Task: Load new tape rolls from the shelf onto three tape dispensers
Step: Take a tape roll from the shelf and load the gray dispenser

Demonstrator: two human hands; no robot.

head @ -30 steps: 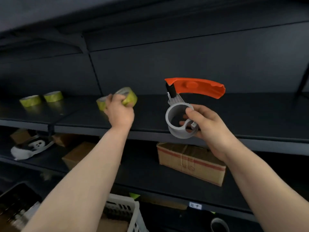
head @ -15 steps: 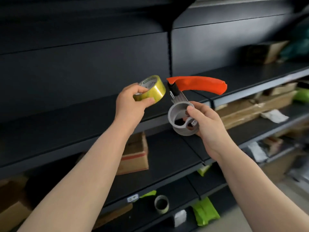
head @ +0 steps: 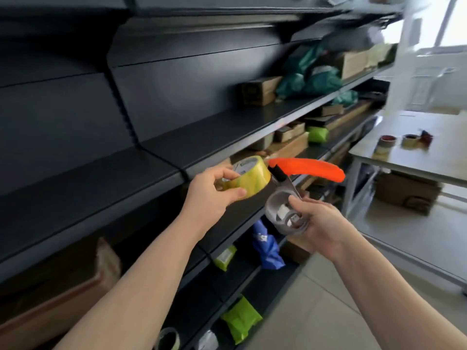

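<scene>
Tape roll [head: 244, 177], yellow, is pinched in the left hand [head: 211, 193], thumb in its core, fingers under the rim, forearm reaching up from lower left. Just right of that grip, the right hand [head: 319, 224] clasps the tape dispenser [head: 286, 213] by its grey hub, orange handle [head: 308, 169] extending rightward, roughly level.

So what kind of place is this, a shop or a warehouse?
Most likely a stockroom or packing area. Long dark metal shelves hold cardboard boxes and bagged parcels, and a white work table nearby carries tape rolls.
</scene>
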